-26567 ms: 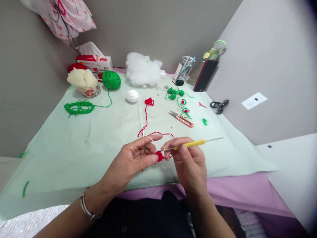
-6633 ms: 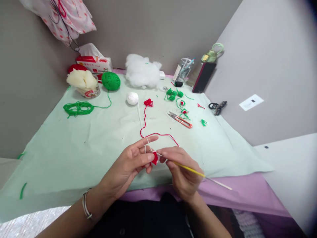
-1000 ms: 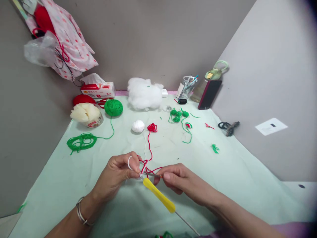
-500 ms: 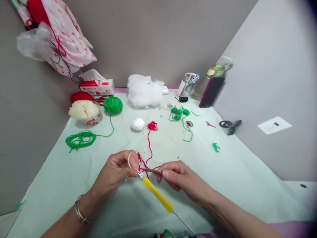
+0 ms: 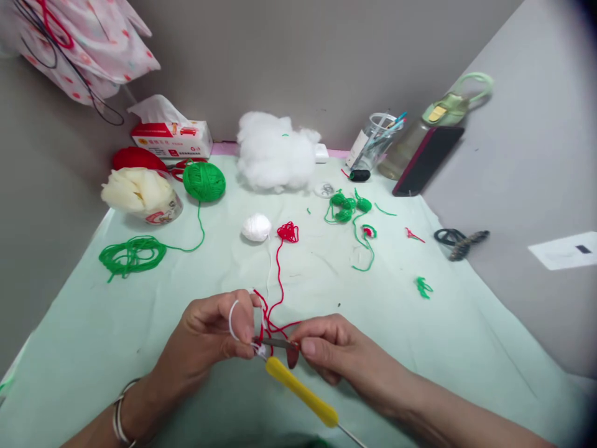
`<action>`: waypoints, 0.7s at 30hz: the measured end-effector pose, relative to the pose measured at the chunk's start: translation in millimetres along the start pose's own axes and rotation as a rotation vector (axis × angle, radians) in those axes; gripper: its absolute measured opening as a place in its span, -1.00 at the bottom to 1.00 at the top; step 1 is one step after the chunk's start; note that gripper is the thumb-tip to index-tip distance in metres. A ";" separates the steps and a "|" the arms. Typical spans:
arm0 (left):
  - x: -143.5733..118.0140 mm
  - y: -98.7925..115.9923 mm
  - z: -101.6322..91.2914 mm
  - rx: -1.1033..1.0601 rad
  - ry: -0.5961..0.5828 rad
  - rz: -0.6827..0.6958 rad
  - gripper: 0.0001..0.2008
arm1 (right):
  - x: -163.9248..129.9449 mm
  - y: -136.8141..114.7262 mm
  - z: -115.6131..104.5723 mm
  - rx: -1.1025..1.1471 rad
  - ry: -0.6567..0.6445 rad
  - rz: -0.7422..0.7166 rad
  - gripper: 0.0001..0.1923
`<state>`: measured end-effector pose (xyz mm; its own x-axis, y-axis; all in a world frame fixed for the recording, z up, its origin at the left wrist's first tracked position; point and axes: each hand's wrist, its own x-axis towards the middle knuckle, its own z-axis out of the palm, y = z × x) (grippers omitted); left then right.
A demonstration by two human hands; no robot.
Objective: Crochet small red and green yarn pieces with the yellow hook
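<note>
My left hand pinches a small piece of white and red crochet work, with white yarn looped over a finger. A crochet hook with a yellow handle hangs from the work, slanting down to the right. In my right hand is a small tool with a dark metal blade and a reddish handle. Its blade tip reaches the work at my left fingertips, where the exact contact is hidden. Red yarn strands run from the work to a small red bundle.
Behind my hands lie a white yarn ball, a green yarn ball, stuffing and small green crochet pieces. A tissue box, a pen cup, a bottle and a phone stand along the back.
The dark tool has turned, so its blade looks broader and its reddish handle shows. Both hands appear slightly lower in view. The camera has shifted, with the background spreading outward.
</note>
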<state>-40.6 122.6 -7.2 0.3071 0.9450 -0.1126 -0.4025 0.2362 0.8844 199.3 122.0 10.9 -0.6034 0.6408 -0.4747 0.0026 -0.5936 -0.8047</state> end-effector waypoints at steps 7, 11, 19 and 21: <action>2.1 5.8 -2.9 0.036 0.013 0.023 -0.78 | 9.3 5.0 5.2 0.112 -0.047 0.025 -0.50; 2.8 10.1 -5.0 0.021 0.088 0.071 -0.73 | -1.3 2.3 0.6 0.074 0.064 -0.061 -0.43; 0.2 14.1 -1.4 -0.163 0.257 0.058 -0.72 | -73.2 44.0 9.4 -0.570 0.300 -0.044 -0.69; -1.5 13.3 1.9 -0.180 0.260 0.050 -0.73 | -83.0 69.5 22.4 -0.747 0.266 -0.063 -0.82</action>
<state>-44.8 123.9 5.6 0.0619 0.9771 -0.2038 -0.5647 0.2026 0.8000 231.8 16.7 2.3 -0.4094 0.8132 -0.4137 0.5658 -0.1294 -0.8143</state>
